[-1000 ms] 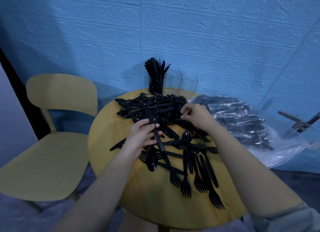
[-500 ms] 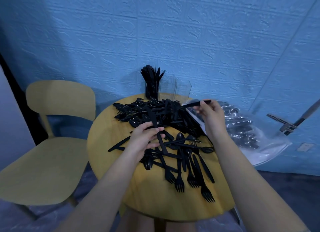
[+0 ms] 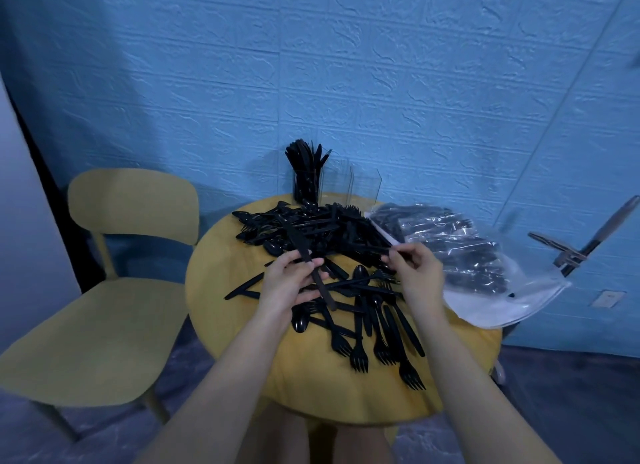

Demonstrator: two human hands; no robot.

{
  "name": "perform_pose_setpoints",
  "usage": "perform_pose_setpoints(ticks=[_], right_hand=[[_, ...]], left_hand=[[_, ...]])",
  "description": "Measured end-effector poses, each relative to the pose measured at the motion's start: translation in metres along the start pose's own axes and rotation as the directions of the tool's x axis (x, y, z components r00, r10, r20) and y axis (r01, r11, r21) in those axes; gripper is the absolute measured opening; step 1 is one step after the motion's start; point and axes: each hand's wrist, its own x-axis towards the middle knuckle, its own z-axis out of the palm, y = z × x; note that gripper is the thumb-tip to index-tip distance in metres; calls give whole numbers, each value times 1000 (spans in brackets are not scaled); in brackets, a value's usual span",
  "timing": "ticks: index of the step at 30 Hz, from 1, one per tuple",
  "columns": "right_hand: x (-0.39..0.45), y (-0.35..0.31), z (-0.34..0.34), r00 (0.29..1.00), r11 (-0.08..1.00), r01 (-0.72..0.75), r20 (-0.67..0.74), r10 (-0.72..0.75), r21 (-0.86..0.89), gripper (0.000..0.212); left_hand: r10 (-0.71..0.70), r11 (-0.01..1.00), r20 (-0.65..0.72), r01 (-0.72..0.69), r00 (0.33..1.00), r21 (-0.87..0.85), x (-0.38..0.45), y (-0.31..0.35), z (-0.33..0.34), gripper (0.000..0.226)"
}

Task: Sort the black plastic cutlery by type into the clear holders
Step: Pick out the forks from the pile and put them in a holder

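A heap of black plastic cutlery [image 3: 311, 231] covers the far half of the round yellow table [image 3: 242, 328], with several forks [image 3: 381, 346] spread toward the near edge. My left hand [image 3: 291, 283] grips a bundle of black knives [image 3: 301, 242] that points up toward the heap. My right hand [image 3: 414, 269] pinches one thin black piece [image 3: 377, 248] by its end, just right of the left hand. Clear holders [image 3: 346, 186] stand at the table's far edge; the leftmost one [image 3: 306, 173] is packed with black cutlery, the others look bare.
A clear plastic bag [image 3: 460, 256] of more black cutlery lies on the table's right side and hangs over its edge. A yellow chair [image 3: 104, 297] stands to the left. A blue textured wall is close behind. A metal stand [image 3: 585, 245] sits at the right.
My right hand has come down from over the bag toward my left hand, still pinching a black piece. The left hand keeps its knives in about the same place.
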Motion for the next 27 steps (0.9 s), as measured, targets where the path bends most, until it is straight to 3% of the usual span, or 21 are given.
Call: perform_pose_setpoints(ticks=[3, 5, 9, 13, 15, 17, 20, 24, 27], right_hand=[[-9, 20, -10, 990, 864, 143, 61, -129, -483, 9], [-14, 32, -13, 974, 742, 225, 128, -187, -632, 12], [-11, 37, -9, 941, 548, 331, 229, -247, -768, 9], [4, 27, 21, 899, 519, 436, 333, -283, -736, 12], [14, 22, 43, 884, 481, 463, 425, -193, -744, 18], [25, 20, 62, 861, 368, 487, 506, -48, -792, 25], [36, 17, 79, 838, 258, 499, 536, 101, -827, 29], [42, 11, 81, 806, 253, 505, 555, 203, -825, 32], [48, 11, 78, 788, 350, 416, 525, 322, -839, 31]], left_hand=[[-7, 1000, -29, 6, 1000, -11, -3, -6, -11, 16], [-16, 1000, -35, 16, 999, -24, -4, -9, -15, 16], [-29, 999, -46, 27, 999, -41, -3, -12, -18, 17], [-40, 998, -48, 38, 998, -45, 0, -13, -19, 17], [-42, 998, -48, 40, 998, -42, 1, -13, -20, 17], [-42, 998, -50, 40, 998, -40, 1, -13, -22, 16], [-52, 998, -51, 50, 997, -42, 1, -13, -24, 16], [-64, 997, -40, 63, 997, -45, 1, -13, -25, 16], [-72, 997, -32, 70, 997, -42, 1, -13, -26, 16]])
